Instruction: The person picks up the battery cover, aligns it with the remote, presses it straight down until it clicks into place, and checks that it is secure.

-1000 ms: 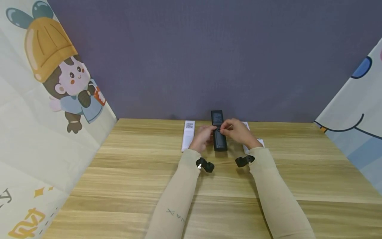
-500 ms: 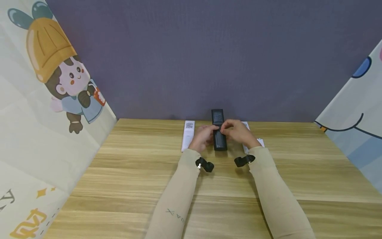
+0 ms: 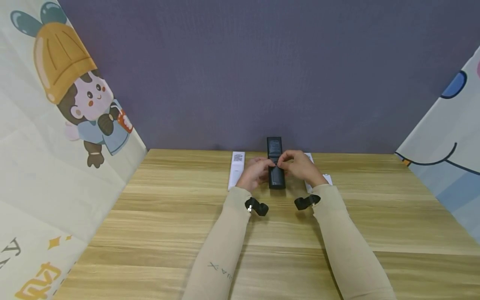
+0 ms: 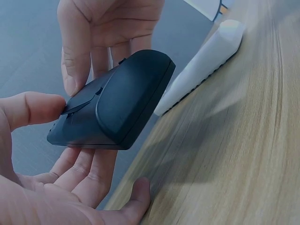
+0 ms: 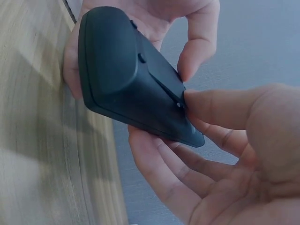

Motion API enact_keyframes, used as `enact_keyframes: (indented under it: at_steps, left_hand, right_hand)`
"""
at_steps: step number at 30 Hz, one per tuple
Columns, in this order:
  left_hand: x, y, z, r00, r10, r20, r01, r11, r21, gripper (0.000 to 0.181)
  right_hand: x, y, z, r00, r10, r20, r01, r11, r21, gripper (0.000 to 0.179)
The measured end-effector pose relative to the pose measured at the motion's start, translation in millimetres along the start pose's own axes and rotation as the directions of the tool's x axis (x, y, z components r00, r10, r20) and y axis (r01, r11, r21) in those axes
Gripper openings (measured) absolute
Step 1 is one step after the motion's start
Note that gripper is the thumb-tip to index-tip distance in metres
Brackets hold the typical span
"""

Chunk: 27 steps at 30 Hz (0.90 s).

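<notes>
Held above the table is a black remote control (image 3: 276, 180), its back face up and its far end showing a printed label. In the wrist views its battery cover (image 5: 165, 84) has one edge raised from the body. My left hand (image 3: 256, 173) grips the remote from the left, thumb at the cover's raised edge and fingers underneath. From the other side my right hand (image 3: 303, 168) holds it too; its thumb (image 5: 215, 108) presses at that same edge while its fingers curl below the body. Both thumb tips lie close together over the remote's middle.
A white remote (image 3: 236, 170) with a printed square code lies on the wooden table (image 3: 172, 208), left of my left hand. Another white remote (image 4: 204, 63) lies partly hidden behind my right hand, near a small white piece (image 3: 328, 178). A dark panel (image 3: 240, 83) stands behind.
My left thumb has slid slightly right and toward me, closer to the right thumb. The black remote has shifted slightly right, still held by both hands.
</notes>
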<state>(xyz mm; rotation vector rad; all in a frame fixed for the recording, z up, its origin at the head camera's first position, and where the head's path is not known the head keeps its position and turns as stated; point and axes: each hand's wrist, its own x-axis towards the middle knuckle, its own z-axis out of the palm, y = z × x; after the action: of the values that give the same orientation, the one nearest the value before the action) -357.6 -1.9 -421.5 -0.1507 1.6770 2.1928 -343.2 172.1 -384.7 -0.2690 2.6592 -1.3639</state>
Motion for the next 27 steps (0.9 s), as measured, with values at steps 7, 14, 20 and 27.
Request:
enact_keyframes:
  at_steps: [7, 14, 20, 27]
  left_hand:
    - [0.0, 0.3, -0.5, 1.000, -0.006, -0.011, 0.006, 1.000, 0.002, 0.022]
    - [0.1, 0.4, -0.9, 1.000, -0.004, -0.013, 0.004, 1.000, -0.008, 0.033]
    - [-0.3, 0.3, -0.8, 1.000, -0.005, -0.017, 0.004, 1.000, -0.009, 0.042]
    - [0.2, -0.5, -0.7, 1.000, -0.003, -0.020, 0.002, 1.000, -0.011, 0.043]
  right_hand:
    - [0.1, -0.8, 1.2, 1.000, 0.014, -0.001, -0.014, 1.000, 0.007, 0.012]
    - [-0.5, -3.6, 1.9, 1.000, 0.018, -0.012, -0.018, 1.000, -0.019, 0.013]
    - [1.4, -1.4, 2.9, 0.999, 0.029, -0.014, -0.029, 0.999, -0.026, 0.013]
    - [0.7, -1.7, 4.6, 0.999, 0.046, -0.022, -0.046, 0.999, -0.022, 0.012]
